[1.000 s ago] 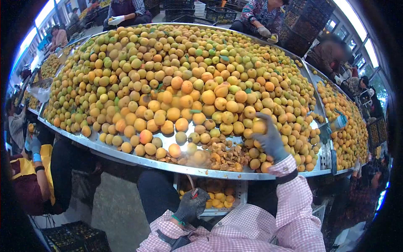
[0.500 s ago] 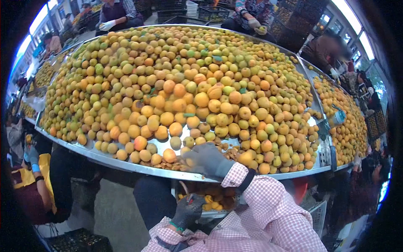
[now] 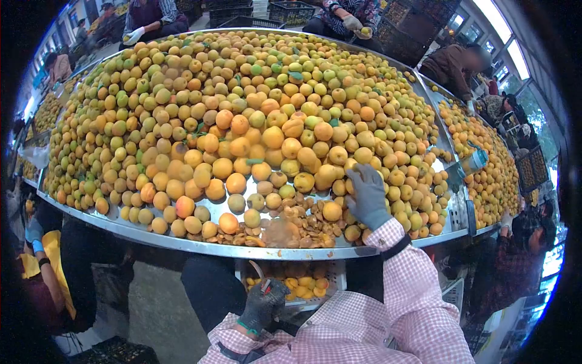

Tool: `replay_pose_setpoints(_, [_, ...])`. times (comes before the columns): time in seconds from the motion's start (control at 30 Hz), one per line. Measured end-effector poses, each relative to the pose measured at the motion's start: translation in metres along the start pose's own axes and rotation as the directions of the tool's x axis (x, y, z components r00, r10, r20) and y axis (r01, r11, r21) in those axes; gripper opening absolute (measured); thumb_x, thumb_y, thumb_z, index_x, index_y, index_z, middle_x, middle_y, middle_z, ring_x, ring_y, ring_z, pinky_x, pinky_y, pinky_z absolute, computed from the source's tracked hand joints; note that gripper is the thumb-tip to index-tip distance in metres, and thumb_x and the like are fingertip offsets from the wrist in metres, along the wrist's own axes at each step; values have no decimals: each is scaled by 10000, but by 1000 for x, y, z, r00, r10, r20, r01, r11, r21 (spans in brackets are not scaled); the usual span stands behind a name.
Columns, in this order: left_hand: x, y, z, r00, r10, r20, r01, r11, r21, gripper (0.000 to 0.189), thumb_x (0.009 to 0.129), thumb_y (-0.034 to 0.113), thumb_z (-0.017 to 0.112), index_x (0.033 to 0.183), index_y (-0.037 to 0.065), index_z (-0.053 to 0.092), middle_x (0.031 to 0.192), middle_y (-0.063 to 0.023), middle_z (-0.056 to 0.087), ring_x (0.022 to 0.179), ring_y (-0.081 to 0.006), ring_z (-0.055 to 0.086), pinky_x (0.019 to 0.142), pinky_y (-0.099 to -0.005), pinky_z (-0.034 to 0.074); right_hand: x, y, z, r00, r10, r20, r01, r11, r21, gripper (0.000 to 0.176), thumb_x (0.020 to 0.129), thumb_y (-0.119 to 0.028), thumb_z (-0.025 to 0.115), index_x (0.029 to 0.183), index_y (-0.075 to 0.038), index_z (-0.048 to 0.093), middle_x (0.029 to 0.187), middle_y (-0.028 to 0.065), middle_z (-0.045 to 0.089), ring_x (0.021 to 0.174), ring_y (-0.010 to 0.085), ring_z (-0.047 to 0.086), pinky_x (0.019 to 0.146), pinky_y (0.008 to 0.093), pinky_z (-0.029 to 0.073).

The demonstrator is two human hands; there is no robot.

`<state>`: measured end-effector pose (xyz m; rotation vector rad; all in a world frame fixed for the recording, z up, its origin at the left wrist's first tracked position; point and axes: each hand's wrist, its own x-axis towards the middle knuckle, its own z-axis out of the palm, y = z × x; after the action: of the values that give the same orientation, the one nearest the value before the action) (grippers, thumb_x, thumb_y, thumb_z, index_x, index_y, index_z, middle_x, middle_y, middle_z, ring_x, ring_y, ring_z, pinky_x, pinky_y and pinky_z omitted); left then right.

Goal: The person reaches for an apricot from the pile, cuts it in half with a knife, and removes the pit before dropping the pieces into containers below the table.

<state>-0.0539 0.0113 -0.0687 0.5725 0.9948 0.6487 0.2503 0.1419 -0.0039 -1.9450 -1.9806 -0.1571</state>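
Note:
On the right of the near pile, my right hand (image 3: 368,195), in a grey glove, rests on orange and yellow fruits with its fingers bent over them; whether it grips one is hidden. My left hand (image 3: 265,303), in a dark glove, is below the table's edge, closed around a small knife (image 3: 259,270) with a curved blade and a reddish part at the handle. Brown pits or scraps (image 3: 297,224) lie by the near rim, left of my right hand. Beneath the table, a crate (image 3: 339,280) holds orange fruit halves.
The metal table (image 3: 200,244) bears a large heap of fruit (image 3: 182,109). A divider separates another fruit section at right, with a clear blue-topped container (image 3: 474,162). People sit or stand across and beside the table. Dark crates (image 3: 109,352) stand lower left.
My right hand has moved right and away from me, from the scraps onto the fruit, uncovering the scraps. My left hand still holds the knife. The view has shifted slightly.

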Motion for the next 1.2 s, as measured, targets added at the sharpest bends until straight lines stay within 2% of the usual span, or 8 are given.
replay_pose_setpoints(0.37, [0, 4, 8, 989, -112, 96, 118, 991, -59, 155, 826, 202, 629, 825, 52, 594, 623, -23, 537, 481, -120, 498, 428, -273, 397, -30, -29, -3, 932, -155, 327, 176, 984, -35, 441, 659, -151, 680, 1085, -219, 590, 1112, 65, 565, 1085, 265, 492, 1021, 473, 272])
replay_pose_setpoints(0.43, [2, 4, 10, 991, 123, -46, -98, 926, 363, 191, 806, 216, 649, 790, 38, 581, 640, -26, 552, 549, -143, 545, 500, -304, 441, -41, -29, -27, 963, -144, 230, 145, 989, 11, 446, 690, -120, 679, 1119, -166, 563, 1038, 56, 564, 1005, 234, 526, 948, 383, 384])
replay_pose_setpoints(0.5, [0, 10, 16, 985, 167, -39, -131, 880, 456, 193, 791, 218, 665, 789, 44, 583, 639, -39, 551, 520, -151, 533, 481, -293, 430, -60, -29, -41, 889, 140, 436, -452, 420, 787, 498, 718, -108, 682, 1185, -113, 507, 1000, 34, 545, 913, 184, 549, 813, 286, 467])
replay_pose_setpoints(0.63, [14, 17, 38, 869, 467, 163, -360, 372, 856, 199, 791, 239, 655, 816, 51, 594, 693, -122, 607, 583, -248, 601, 544, -355, 474, -122, -59, -42, 630, -86, 772, -755, -304, 581, 576, 798, -168, 679, 1298, -77, 408, 961, 33, 557, 896, 138, 560, 773, 275, 493])
replay_pose_setpoints(0.87, [-8, 36, 89, 907, 283, 311, -309, -52, 949, 305, 782, 266, 651, 981, 51, 565, 816, -139, 641, 692, -308, 638, 610, -410, 491, -157, -83, -36, 814, 153, 560, -567, 6, 824, 326, 872, -216, 603, 1142, -37, 566, 969, 64, 622, 894, 137, 583, 827, 278, 475])
replay_pose_setpoints(1.0, [-26, 47, 91, 899, -244, 364, -99, 697, 711, 448, 798, 239, 652, 1166, 40, 494, 788, -22, 549, 610, -81, 500, 509, -245, 411, -167, -59, -53, 627, -102, 773, -700, -511, 500, 265, 885, -217, 559, 1086, -44, 560, 924, 75, 608, 771, 192, 605, 704, 373, 527])
replay_pose_setpoints(1.1, [-42, 56, 99, 830, -395, 394, 258, 898, 356, 439, 810, 242, 668, 1159, 29, 506, 910, -39, 566, 788, -118, 537, 691, -250, 459, -177, -56, -62, 700, -269, 661, -616, -695, 370, 320, 871, -248, 585, 1114, -46, 531, 978, 90, 598, 831, 198, 607, 717, 345, 525])
replay_pose_setpoints(1.2, [-40, 46, 98, 931, -106, 349, -139, 780, 610, 379, 827, 227, 657, 1111, 24, 509, 860, -85, 573, 755, -139, 554, 645, -270, 467, -191, -64, -62, 785, -141, 603, -517, -685, 513, 422, 834, -193, 636, 1176, -33, 447, 1084, 126, 554, 935, 211, 589, 749, 361, 531])
